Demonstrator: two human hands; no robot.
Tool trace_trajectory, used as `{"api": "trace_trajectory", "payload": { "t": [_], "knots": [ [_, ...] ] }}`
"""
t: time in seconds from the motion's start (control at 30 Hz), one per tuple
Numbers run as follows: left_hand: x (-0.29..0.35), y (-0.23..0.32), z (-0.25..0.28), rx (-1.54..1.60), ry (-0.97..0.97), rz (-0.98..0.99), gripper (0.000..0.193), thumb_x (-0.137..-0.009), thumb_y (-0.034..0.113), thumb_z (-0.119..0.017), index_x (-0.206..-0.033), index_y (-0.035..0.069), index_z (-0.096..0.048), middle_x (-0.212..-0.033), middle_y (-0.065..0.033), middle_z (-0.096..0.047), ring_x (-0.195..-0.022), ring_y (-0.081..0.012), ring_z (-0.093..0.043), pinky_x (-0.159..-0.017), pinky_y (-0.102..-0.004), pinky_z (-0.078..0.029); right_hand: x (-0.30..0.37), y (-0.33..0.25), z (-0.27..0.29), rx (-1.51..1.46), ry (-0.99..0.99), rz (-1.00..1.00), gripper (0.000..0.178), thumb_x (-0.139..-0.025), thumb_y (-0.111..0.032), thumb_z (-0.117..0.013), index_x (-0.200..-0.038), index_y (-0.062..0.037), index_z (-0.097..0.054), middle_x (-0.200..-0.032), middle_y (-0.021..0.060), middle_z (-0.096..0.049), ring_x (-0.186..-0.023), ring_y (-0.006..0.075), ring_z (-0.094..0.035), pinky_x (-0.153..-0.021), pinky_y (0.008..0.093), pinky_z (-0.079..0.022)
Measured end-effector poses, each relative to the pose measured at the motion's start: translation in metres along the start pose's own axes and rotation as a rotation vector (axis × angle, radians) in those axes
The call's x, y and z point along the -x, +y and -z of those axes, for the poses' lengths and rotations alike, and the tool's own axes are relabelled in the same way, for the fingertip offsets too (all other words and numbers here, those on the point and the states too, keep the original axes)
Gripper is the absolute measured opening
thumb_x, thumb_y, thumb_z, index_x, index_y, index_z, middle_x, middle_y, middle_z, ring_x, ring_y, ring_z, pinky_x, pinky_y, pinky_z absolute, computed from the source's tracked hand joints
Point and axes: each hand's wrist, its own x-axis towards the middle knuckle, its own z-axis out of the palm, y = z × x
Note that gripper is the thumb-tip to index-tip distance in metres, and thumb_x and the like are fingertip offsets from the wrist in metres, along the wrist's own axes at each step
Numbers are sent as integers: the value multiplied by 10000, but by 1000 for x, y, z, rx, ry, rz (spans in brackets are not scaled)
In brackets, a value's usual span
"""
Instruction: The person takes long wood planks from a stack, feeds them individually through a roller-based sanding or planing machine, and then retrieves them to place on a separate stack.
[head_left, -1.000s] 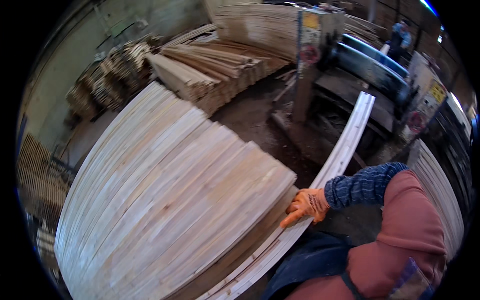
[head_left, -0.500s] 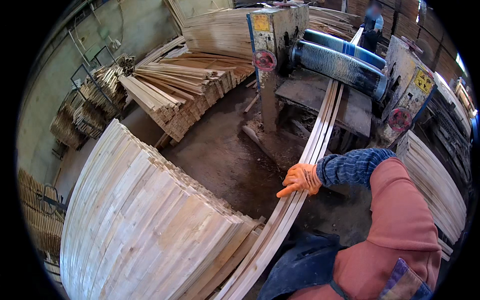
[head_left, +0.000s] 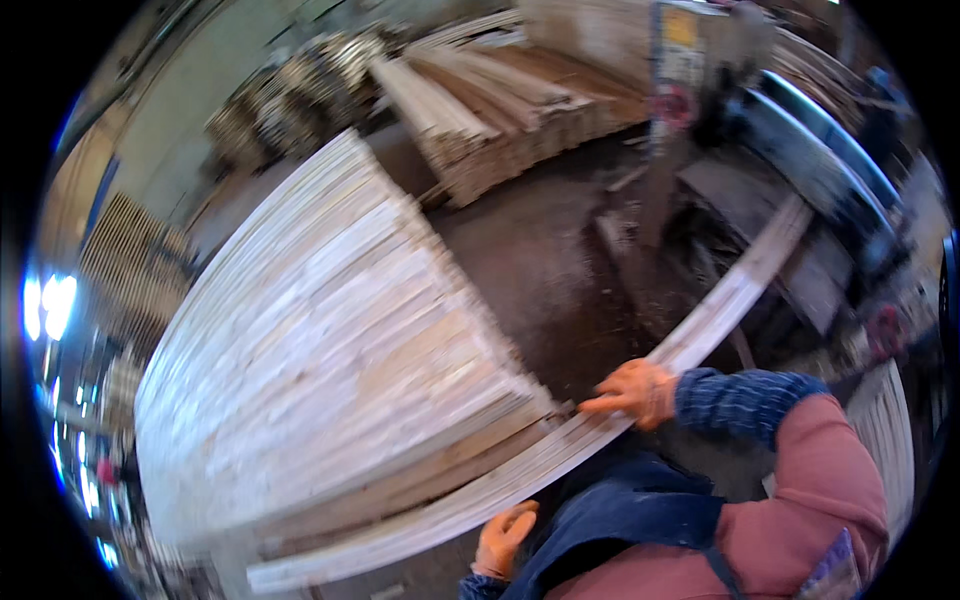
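Several long pale wooden strips [head_left: 540, 465] run side by side from the lower left up to the rollers of a machine [head_left: 830, 140]. My right hand [head_left: 632, 392], in an orange glove, lies over the strips and grips them from above, with a finger stretched out to the left. Below the strips, near my body, is my left hand [head_left: 505, 540], also gloved in orange. It sits apart from them with thumb and fingers spread and holds nothing that I can see. Motion blurs the picture.
To the left of the strips rises a big stack of planed boards [head_left: 330, 380]. Another pile of boards [head_left: 520, 110] lies beyond it, near the wall. A stack of strips [head_left: 885, 430] stands behind my right arm. A machine post [head_left: 665, 130] borders the rollers.
The view has swung left and down, so the scene shifts right. My left hand has come into view at the bottom. My right hand stays on the strips, whose near end now shows.
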Motion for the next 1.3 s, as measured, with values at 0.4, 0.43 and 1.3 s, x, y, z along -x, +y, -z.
{"api": "trace_trajectory", "payload": {
  "t": [0.4,0.43,1.3],
  "knots": [
    [61,34,120,-1360,373,-58,976,-691,390,-907,-1520,88,-488,-1477,-182,-563,-1393,-357,-507,-1247,-513,-293,91,57,-47,-23,344,-456,1153,-493,13,-819,-1565,-164,-433,-1417,144,-554,-1391,376,-491,-1296,533,-234],
    [51,38,109,-1386,347,-90,976,-685,392,-911,-1507,72,-494,-1455,-188,-575,-1375,-366,-518,-1240,-509,-308,90,55,-50,-19,400,-413,1125,-504,22,-807,-1554,-157,-444,-1409,149,-561,-1381,385,-497,-1286,538,-253],
    [50,11,149,-1436,487,-205,991,-620,425,-928,-1484,159,-523,-1351,-138,-626,-1328,-319,-546,-1258,-501,-264,40,9,12,-208,43,-397,983,-607,-102,-868,-1523,-133,-511,-1472,168,-564,-1382,380,-517,-1242,458,-345]
  ]
}}
